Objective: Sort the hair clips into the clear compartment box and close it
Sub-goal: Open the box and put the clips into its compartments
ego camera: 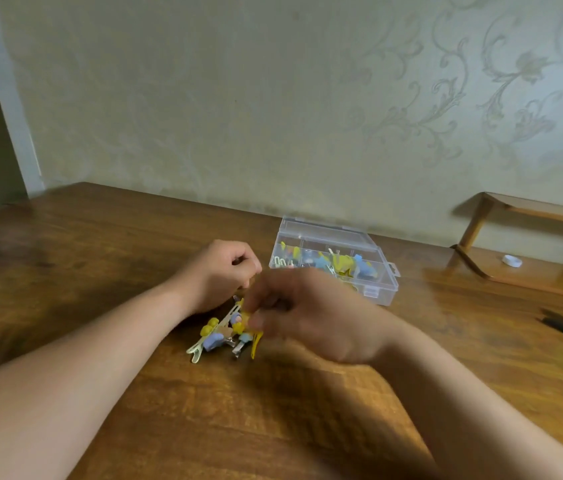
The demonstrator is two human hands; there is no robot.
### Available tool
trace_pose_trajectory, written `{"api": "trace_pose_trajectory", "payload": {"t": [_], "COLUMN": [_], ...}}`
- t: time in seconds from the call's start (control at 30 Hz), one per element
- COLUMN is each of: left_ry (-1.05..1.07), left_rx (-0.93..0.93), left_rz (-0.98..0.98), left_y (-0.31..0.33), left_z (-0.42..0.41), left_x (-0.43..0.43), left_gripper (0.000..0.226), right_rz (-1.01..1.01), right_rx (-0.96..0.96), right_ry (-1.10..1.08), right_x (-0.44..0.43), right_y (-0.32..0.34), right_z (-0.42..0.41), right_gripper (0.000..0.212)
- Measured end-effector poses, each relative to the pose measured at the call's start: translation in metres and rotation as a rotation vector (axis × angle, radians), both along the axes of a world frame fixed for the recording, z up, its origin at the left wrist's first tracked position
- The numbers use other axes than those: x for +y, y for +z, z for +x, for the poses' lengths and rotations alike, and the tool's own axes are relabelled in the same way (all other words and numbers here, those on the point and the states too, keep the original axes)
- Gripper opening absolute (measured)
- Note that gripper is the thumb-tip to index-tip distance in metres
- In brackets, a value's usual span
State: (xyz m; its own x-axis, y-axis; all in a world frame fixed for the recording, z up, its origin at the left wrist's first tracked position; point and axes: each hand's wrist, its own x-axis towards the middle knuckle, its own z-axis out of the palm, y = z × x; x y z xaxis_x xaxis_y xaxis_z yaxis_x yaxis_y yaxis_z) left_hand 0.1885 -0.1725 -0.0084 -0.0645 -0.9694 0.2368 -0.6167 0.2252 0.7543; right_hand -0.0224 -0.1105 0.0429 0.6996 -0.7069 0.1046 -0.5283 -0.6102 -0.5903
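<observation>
1. The step in hand, as I judge it, is lifting one clip from the pile of hair clips point(219, 336). The pile lies on the table point(100, 254), near and left of the clear compartment box point(380, 292). Lift straight up so tangled neighbours fall away, then carry it far-right to the compartment with matching clips.
2. The right hand point(311, 317) reaches left, palm down, its fingertips pinching a yellow clip point(255, 341) at the pile's right edge.
3. The left hand point(221, 271) sits just beyond the pile with fingers curled in. Blur and angle leave me unable to tell if it holds anything.
</observation>
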Motion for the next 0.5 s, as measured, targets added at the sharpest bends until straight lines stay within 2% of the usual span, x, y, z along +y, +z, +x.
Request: {"api": "trace_pose_trajectory", "payload": {"t": [0.1, 0.2, 0.27, 0.33, 0.43, 0.5], "left_ry": [-0.026, -0.029, -0.032, -0.036, -0.037, -0.037], "left_rx": [-0.05, -0.049, -0.038, -0.037, -0.05, -0.055], "left_rz": [0.008, -0.001, 0.004, 0.011, 0.004, 0.001], "left_y": [0.002, 0.002, 0.002, 0.002, 0.002, 0.001], "left_z": [-0.001, -0.001, -0.001, 0.0, 0.0, -0.001], "left_x": [0.001, 0.0, 0.0, 0.0, 0.0, 0.0], "left_gripper": [0.021, 0.02, 0.022, 0.022, 0.022, 0.022], "right_rz": [-0.087, -0.173, -0.21, -0.227, -0.206, -0.177], "right_rx": [-0.178, -0.197, -0.138, 0.003, 0.206, 0.274], "right_ry": [-0.242, -0.482, -0.595, -0.656, -0.666, -0.648], "right_x": [-0.036, -0.081, -0.112, -0.14, -0.164, -0.171], "right_y": [0.004, 0.009, 0.012, 0.015, 0.015, 0.012], "right_z": [-0.021, -0.032, -0.037, -0.041, -0.043, -0.042], "right_gripper": [0.013, 0.008, 0.006, 0.008, 0.013, 0.012]}}
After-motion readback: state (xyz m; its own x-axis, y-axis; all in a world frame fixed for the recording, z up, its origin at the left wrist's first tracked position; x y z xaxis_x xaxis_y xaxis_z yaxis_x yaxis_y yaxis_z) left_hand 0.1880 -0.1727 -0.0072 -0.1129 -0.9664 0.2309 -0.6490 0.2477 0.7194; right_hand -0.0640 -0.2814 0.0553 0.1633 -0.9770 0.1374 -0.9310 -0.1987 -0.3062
